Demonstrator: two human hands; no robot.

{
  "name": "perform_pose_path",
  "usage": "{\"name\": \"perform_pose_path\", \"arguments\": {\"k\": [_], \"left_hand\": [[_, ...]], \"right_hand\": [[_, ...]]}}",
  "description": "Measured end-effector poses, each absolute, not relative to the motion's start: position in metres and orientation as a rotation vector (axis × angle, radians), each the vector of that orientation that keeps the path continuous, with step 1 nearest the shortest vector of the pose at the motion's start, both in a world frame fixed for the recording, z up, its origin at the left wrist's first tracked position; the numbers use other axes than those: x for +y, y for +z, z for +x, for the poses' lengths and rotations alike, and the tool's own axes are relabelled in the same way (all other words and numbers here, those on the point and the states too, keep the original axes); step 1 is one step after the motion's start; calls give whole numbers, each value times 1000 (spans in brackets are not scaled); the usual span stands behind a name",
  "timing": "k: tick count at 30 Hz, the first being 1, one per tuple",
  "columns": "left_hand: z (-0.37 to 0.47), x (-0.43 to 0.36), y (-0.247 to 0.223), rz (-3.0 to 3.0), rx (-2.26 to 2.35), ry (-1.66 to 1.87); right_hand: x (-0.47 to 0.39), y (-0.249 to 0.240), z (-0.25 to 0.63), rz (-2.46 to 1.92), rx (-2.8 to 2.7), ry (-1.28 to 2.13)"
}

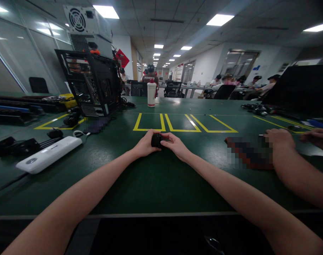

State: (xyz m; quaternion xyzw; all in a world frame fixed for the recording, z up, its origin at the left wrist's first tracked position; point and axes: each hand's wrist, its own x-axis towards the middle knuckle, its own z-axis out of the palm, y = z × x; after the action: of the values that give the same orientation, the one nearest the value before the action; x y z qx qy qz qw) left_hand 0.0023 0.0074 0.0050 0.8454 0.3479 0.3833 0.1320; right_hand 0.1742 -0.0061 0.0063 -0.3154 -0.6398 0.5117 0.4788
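Observation:
Between my two hands, low over the green table (161,184), is a small black box-like object (156,140); its exact kind does not show. My left hand (145,144) is closed around its left side, thumb below and fingers on top. From the right, my right hand (175,145) pinches its edge with thumb and fingers. Just beyond the hands lie yellow tape outlines (161,129) on the tabletop. The underside of the black object is hidden.
At left stand an open black computer case (94,81) with a power supply (88,23) on top, and a white power strip (51,154) with black adapters. A white bottle (151,94) stands ahead. A co-worker's hands (280,141) are at right, near a blurred-out orange-edged item (246,152).

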Motion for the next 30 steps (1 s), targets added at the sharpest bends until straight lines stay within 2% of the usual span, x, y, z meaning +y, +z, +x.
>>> {"name": "perform_pose_path", "arguments": {"k": [9, 15, 21, 30], "left_hand": [[3, 9, 5, 2457, 1021, 1112], [3, 8, 5, 2449, 1030, 1100], [3, 7, 6, 2437, 1026, 1109], [4, 6, 7, 2431, 1034, 1096]], "right_hand": [[-7, 6, 172, -815, -1562, 1142], [-7, 8, 172, -871, -1533, 1218], [-7, 7, 174, -729, -1547, 1307], [-2, 2, 174, -809, -1528, 1198]]}}
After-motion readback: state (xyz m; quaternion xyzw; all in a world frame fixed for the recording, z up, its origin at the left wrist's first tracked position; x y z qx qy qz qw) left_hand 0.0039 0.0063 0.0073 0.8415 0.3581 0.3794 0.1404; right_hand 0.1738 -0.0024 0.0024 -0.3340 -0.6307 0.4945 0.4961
